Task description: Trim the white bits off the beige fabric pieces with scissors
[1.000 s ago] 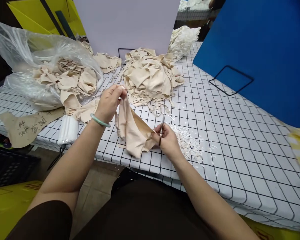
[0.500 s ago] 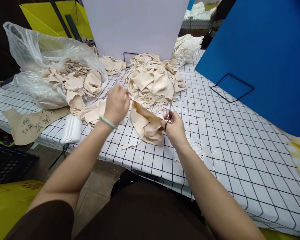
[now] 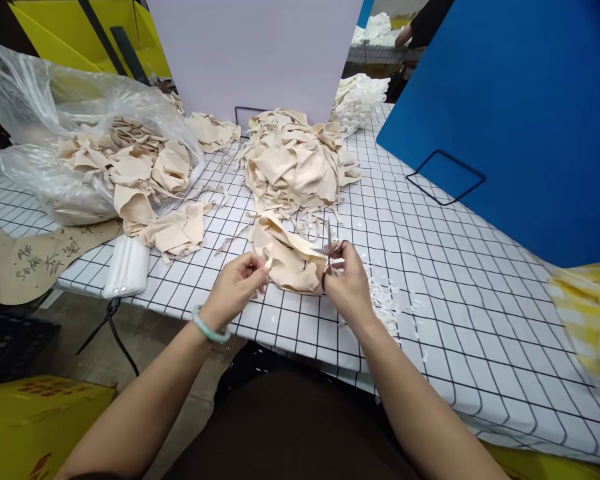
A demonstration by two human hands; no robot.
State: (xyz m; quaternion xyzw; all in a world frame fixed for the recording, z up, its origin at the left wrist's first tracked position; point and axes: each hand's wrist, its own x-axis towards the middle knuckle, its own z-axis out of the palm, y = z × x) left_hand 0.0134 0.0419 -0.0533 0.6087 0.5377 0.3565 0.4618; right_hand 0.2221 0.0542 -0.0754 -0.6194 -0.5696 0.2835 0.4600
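Note:
A beige fabric piece (image 3: 291, 265) lies between my hands on the checked tablecloth. My left hand (image 3: 241, 279) pinches its left edge between thumb and fingers. Small scissors (image 3: 329, 244) sit in my right hand (image 3: 349, 283), their blades parted and pointing away from me, above the fabric's right end. That hand's fingers also touch the fabric there, but I cannot tell how firmly. Behind the piece rises a big heap of similar beige fabric pieces (image 3: 295, 160), with thin strips along its front. Tiny white snippets (image 3: 384, 303) are scattered right of my right hand.
A clear plastic bag (image 3: 40, 180) with more beige pieces lies at left. In front of it are a white power bank (image 3: 127, 267) with a cable and a marked pattern piece (image 3: 35, 263). A blue panel (image 3: 520, 133) and a pale panel (image 3: 260, 53) stand behind.
My left hand has come down toward me, from near the heap to the fabric's left edge. The scissors now show parted blades. The whole view has shifted slightly.

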